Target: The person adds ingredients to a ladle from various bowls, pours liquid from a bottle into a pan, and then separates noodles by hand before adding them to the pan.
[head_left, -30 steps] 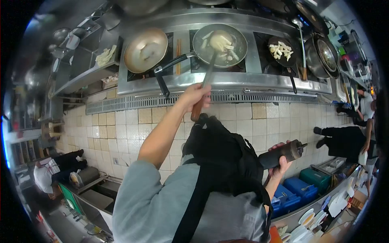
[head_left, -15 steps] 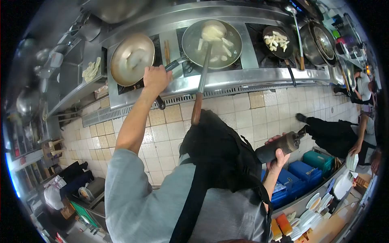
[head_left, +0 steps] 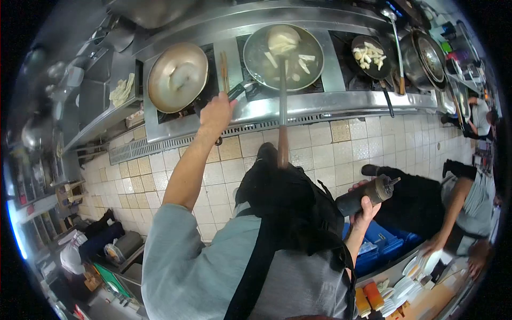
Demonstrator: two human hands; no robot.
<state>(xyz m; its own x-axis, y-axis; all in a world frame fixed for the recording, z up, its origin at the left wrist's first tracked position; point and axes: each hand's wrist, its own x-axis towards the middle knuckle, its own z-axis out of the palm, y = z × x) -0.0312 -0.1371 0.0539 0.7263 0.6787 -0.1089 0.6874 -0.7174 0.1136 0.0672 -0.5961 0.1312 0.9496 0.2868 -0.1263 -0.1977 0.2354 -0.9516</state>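
My left hand [head_left: 217, 114] is closed round the end of the black handle [head_left: 241, 92] of the wide middle pan [head_left: 247, 63]. Cloudy liquid and pale strips fill that pan. A ladle [head_left: 283, 101] rests in it, more strips in its bowl, its wooden grip hanging over the stove's front edge, no hand on it. Lower right, my right hand [head_left: 366, 209] is wrapped round a dark squeeze bottle [head_left: 358, 198], tilted with its nozzle to the upper right. Left of the middle pan is a tan pan [head_left: 178, 78] holding a little liquid, chopsticks [head_left: 224, 72] between them.
A small black pan [head_left: 377, 73] of pale pieces sits on the right burner, a long ladle [head_left: 398, 53] beside it. A co-worker [head_left: 453, 197] stands at the right, a hand at stacked plates [head_left: 424, 265]. Blue bins [head_left: 380, 242] are below. A cloth [head_left: 122, 89] lies far left.
The ladle handle has swung right and now points straight down. Strips in the liquid have shifted. The co-worker has come nearer and reaches to the plates. The stove view has slid slightly right.
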